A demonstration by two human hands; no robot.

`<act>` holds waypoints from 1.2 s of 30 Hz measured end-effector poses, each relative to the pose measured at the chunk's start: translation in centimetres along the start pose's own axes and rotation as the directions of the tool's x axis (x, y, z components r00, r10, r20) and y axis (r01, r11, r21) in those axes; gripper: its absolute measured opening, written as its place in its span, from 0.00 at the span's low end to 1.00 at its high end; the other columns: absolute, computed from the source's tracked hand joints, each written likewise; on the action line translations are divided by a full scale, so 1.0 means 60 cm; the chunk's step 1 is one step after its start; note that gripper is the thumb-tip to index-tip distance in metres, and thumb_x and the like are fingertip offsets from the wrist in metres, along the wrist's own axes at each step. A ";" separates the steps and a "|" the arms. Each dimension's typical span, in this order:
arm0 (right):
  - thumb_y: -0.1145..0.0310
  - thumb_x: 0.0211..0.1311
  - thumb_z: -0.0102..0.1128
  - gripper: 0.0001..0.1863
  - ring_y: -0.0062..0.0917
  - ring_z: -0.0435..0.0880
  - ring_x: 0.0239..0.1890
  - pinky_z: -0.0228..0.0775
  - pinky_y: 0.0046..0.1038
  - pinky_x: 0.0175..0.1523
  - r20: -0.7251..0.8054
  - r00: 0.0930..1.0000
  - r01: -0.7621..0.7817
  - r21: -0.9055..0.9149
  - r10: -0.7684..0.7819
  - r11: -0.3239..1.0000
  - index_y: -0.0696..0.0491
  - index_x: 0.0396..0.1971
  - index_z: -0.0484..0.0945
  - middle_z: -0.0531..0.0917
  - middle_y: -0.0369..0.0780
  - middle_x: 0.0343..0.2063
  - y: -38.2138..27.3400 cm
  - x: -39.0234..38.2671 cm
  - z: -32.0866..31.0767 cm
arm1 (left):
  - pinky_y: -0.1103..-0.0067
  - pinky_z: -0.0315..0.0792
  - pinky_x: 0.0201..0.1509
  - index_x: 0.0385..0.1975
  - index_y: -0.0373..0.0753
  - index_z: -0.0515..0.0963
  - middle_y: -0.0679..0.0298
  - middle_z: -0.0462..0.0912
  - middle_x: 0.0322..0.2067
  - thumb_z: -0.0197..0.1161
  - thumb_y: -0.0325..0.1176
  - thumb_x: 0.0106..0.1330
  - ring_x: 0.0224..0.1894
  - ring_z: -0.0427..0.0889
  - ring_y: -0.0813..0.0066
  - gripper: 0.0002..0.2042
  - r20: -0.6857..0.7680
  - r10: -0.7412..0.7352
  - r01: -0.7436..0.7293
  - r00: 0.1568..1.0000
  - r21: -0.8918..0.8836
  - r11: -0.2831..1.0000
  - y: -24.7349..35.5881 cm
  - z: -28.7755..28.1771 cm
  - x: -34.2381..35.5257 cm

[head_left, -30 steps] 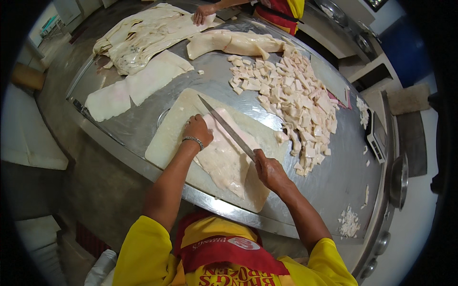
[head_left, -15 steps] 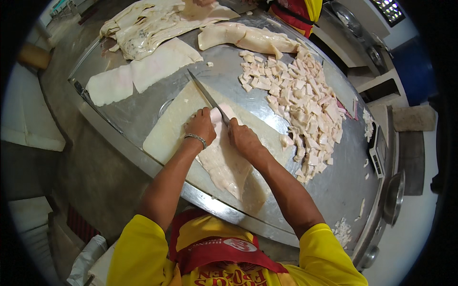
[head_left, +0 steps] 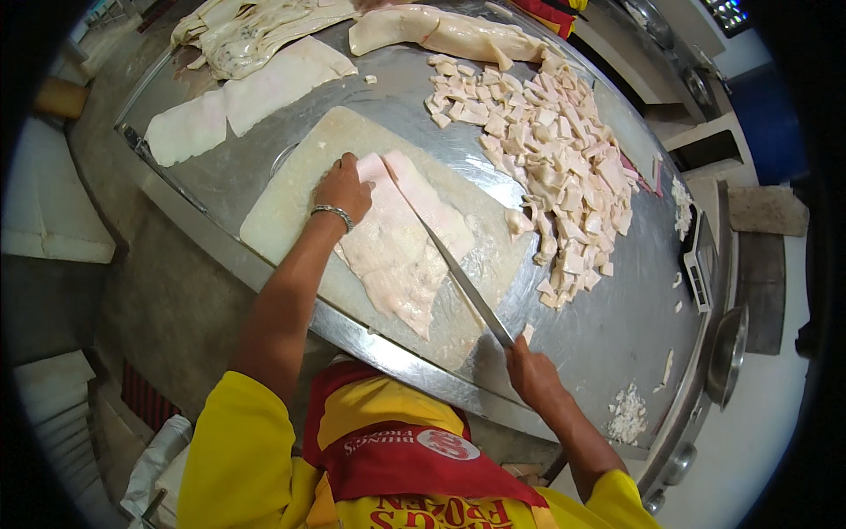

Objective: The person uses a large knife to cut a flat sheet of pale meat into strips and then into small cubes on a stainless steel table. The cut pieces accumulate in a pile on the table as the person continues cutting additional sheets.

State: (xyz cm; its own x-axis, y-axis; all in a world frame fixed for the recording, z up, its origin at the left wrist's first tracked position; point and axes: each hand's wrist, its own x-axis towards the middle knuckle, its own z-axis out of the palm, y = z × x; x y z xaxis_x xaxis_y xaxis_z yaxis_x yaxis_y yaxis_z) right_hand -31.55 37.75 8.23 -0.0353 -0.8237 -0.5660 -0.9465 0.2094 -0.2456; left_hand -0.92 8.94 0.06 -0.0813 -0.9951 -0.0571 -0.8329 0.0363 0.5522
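A pale sheet of skin [head_left: 392, 256] lies on the cream cutting board [head_left: 286, 203]. My left hand [head_left: 342, 192] holds the sheet near its top left, fingers bent against it. A slit runs down from the sheet's top edge. Along that line lies the blade of a long knife [head_left: 456, 273], whose handle is gripped by my right hand [head_left: 533, 375] at the board's lower right. A heap of chopped pale pieces [head_left: 551, 159] lies beside the board on the right.
The steel table [head_left: 634, 344] bears more skin sheets [head_left: 247, 97], a folded pile [head_left: 260, 26], a rolled length [head_left: 441, 31], small scraps [head_left: 630, 414] and a scale [head_left: 694, 260]. A steel bowl [head_left: 724, 357] sits at the right. A co-worker's red apron [head_left: 551, 13] shows at the top.
My right hand moved forward with the knife, then drew back toward the lower right. The cut in the sheet now shows clearly. The whole scene sits somewhat higher in the picture.
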 end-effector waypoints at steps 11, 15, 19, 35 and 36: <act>0.64 0.75 0.49 0.11 0.58 0.80 0.24 0.70 0.56 0.29 -0.196 0.960 0.209 0.035 -0.198 0.977 0.56 0.45 0.63 0.79 0.56 0.17 -0.105 0.010 -0.082 | 0.52 0.70 0.60 0.55 0.33 0.67 0.45 0.76 0.54 0.61 0.40 0.64 0.55 0.79 0.46 0.24 0.094 -0.054 0.041 0.994 0.135 0.990 -0.029 -0.021 -0.027; 0.65 0.75 0.48 0.14 0.59 0.81 0.26 0.72 0.57 0.32 -0.186 0.953 0.245 0.000 -0.241 0.969 0.57 0.51 0.63 0.80 0.58 0.21 -0.181 0.137 -0.090 | 0.49 0.68 0.57 0.50 0.34 0.67 0.48 0.76 0.50 0.59 0.40 0.65 0.52 0.81 0.47 0.20 0.080 0.006 -0.018 0.997 0.144 0.989 -0.009 -0.009 -0.031; 0.66 0.74 0.46 0.15 0.60 0.83 0.29 0.74 0.57 0.36 -0.157 0.950 0.274 0.009 -0.269 0.962 0.58 0.54 0.63 0.82 0.59 0.25 -0.237 0.233 -0.080 | 0.48 0.65 0.57 0.49 0.33 0.67 0.46 0.77 0.49 0.56 0.37 0.66 0.49 0.81 0.46 0.17 0.034 0.032 -0.037 0.999 0.138 0.990 -0.022 0.003 -0.037; 0.68 0.71 0.50 0.15 0.61 0.81 0.27 0.70 0.59 0.34 -0.156 0.957 0.254 0.041 -0.245 0.966 0.61 0.50 0.62 0.80 0.62 0.22 -0.198 0.212 -0.016 | 0.49 0.64 0.50 0.45 0.36 0.66 0.48 0.77 0.44 0.56 0.32 0.66 0.44 0.81 0.46 0.12 -0.168 0.032 -0.007 0.985 0.146 0.989 -0.024 0.041 -0.036; 0.67 0.71 0.50 0.16 0.61 0.81 0.26 0.70 0.59 0.33 -0.123 0.973 0.197 0.012 -0.194 0.980 0.61 0.50 0.62 0.80 0.61 0.21 -0.173 0.179 -0.007 | 0.50 0.64 0.51 0.45 0.35 0.67 0.48 0.77 0.44 0.55 0.31 0.66 0.44 0.81 0.47 0.11 -0.166 0.036 -0.011 0.985 0.147 0.989 -0.021 0.036 -0.037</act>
State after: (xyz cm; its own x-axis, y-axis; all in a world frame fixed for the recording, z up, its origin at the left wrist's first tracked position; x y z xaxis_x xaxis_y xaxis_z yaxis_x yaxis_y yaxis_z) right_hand -22.24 26.54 5.04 0.1100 -0.9069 -0.4066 -0.9310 0.0493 -0.3618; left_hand -0.88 11.30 -2.29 -0.0188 -0.9947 0.1014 -0.9032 0.0604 0.4249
